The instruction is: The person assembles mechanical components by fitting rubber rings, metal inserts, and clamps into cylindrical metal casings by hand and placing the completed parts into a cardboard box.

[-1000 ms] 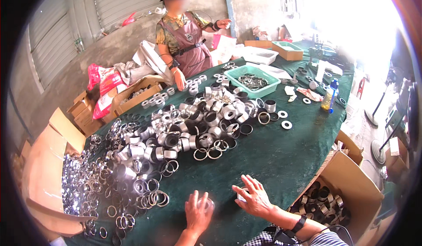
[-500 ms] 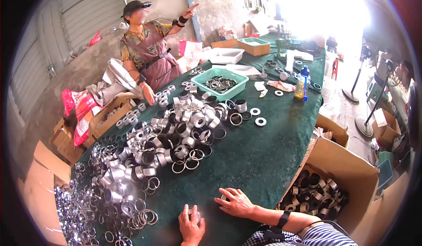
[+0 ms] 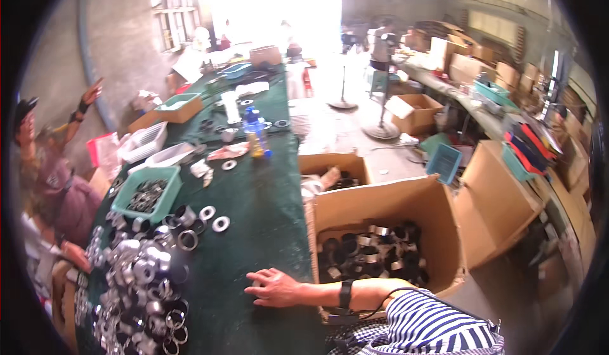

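Note:
My right hand (image 3: 276,288) lies on the dark green cloth of the table (image 3: 241,228), its fingers spread and pointing left. No held thing shows in it, though the underside of the fingers is hidden. My left hand is out of the picture. Left of my right hand is a big heap of silvery metal rings and short sleeves (image 3: 143,279), some dark inside. Two flat white washers (image 3: 221,223) lie beyond the hand, by the heap's far end.
A green basket (image 3: 171,193) of dark rings stands past the heap, and a blue-topped bottle (image 3: 256,139) farther on. Against the table's right edge is an open carton (image 3: 393,196) of metal sleeves. At far left, a co-worker (image 3: 60,171) raises one arm.
The view has swung right, so the heap and co-worker now sit farther left and more of the right side shows. My left hand has gone out of view.

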A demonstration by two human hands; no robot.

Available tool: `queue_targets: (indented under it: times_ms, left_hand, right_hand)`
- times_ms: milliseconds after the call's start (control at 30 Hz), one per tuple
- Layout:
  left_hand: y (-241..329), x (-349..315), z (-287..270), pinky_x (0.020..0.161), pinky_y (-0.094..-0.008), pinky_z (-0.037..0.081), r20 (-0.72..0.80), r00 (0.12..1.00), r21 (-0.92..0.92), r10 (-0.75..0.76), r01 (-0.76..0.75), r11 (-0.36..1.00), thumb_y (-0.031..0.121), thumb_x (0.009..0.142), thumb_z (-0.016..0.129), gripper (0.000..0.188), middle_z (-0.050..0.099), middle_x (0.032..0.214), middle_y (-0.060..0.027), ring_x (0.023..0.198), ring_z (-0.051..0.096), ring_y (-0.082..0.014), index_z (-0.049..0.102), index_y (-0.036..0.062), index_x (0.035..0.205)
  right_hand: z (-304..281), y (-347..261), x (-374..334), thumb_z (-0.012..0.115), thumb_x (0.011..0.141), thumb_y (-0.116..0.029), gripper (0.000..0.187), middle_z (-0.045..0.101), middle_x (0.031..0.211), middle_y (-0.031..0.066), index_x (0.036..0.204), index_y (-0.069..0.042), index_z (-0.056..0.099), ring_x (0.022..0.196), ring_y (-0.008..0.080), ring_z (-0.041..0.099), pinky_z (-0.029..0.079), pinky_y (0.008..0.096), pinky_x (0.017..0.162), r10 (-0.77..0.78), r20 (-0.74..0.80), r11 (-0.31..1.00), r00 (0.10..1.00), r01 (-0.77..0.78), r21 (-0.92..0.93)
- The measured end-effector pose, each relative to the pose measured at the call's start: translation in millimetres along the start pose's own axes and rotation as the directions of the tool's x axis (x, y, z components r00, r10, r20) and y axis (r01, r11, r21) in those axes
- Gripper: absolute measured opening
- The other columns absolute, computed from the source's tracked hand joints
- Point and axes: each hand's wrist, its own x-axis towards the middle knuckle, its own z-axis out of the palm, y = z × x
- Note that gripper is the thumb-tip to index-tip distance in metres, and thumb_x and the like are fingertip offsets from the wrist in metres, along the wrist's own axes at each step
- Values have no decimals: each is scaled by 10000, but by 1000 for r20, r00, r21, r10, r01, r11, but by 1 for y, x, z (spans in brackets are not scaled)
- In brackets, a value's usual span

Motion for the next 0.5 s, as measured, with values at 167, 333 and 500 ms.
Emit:
queue_targets:
  times_ms: [167,333,500]
  left_hand:
    - [-6,5,13,936,-466,478,-11,967,215,254,-246,945,262,982,537,402,502,1357,-245,1099,587,-363,588,78,1336]
    - [-11,3,19,951,-466,470,-85,968,207,237,-215,954,270,1011,491,384,509,1360,-247,1106,584,-363,609,63,1312]
    - [-9,3,18,958,-462,467,-94,973,191,211,-190,963,266,1016,478,382,516,1357,-245,1100,588,-356,613,67,1313]
  right_hand:
    - [-3,5,-9,648,901,-301,334,538,1339,170,1213,-184,639,1158,311,564,484,448,915,40,-32,999,999,-40,6]
    - [1,5,-5,670,869,-257,355,544,1316,161,1215,-184,636,1125,309,578,492,440,904,30,-31,999,999,-29,27]
    - [-1,5,-4,674,862,-252,363,540,1318,153,1215,-179,636,1116,307,580,493,441,904,32,-29,999,999,-31,30]
